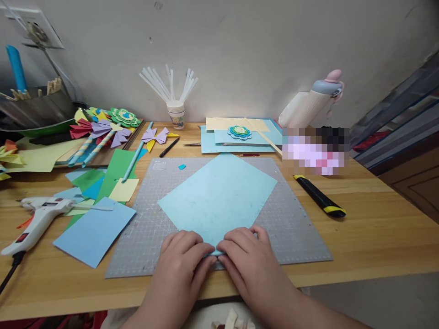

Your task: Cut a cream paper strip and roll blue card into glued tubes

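A light blue sheet of paper [219, 196] lies cornerwise on a grey cutting mat [295, 237]. Its near corner is curled into a thin roll under my fingertips. My left hand [185, 256] pinches the left part of the roll between thumb and fingers. On the right part, my right hand [245, 256] does the same, the two thumbs almost meeting. Most of the roll is hidden by my fingers. A small blue paper scrap [182, 167] rests near the mat's far left.
Left are a white glue gun [44, 208], a blue paper square [96, 230] and paper pinwheels [154, 137]. A paper cup [176, 114] of white straws stands by the wall. A black-and-yellow utility knife [318, 196] lies right, with a bottle [315, 103] behind it.
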Demonstrator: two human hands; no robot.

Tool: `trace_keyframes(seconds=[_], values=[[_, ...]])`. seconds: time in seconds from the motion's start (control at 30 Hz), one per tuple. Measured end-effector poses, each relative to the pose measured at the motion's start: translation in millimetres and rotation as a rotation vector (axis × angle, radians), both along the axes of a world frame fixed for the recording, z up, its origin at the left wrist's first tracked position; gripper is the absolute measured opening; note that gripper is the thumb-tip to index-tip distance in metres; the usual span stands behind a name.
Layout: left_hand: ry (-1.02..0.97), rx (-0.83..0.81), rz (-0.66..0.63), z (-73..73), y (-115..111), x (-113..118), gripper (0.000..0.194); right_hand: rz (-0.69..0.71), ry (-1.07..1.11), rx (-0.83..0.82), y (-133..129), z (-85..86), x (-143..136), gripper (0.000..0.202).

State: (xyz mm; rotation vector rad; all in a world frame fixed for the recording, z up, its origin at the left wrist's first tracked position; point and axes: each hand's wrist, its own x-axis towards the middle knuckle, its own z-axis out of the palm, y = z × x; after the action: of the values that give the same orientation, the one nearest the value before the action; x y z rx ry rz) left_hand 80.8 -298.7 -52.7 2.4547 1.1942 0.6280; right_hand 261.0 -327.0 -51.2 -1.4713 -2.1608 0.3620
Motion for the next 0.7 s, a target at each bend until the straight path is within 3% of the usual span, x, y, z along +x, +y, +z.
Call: trace_keyframes(seconds=[0.23,0.7], values=[[0.003,-0.177,0.023,1.9,1,2,0.006,0.026,0.036,-0.221,1,10.9,2,0.011],[0.032,-0.371,0.083,13.5,14,5,0.01,0.025,0.05,-0.294,18,21.0,3,0.014]])
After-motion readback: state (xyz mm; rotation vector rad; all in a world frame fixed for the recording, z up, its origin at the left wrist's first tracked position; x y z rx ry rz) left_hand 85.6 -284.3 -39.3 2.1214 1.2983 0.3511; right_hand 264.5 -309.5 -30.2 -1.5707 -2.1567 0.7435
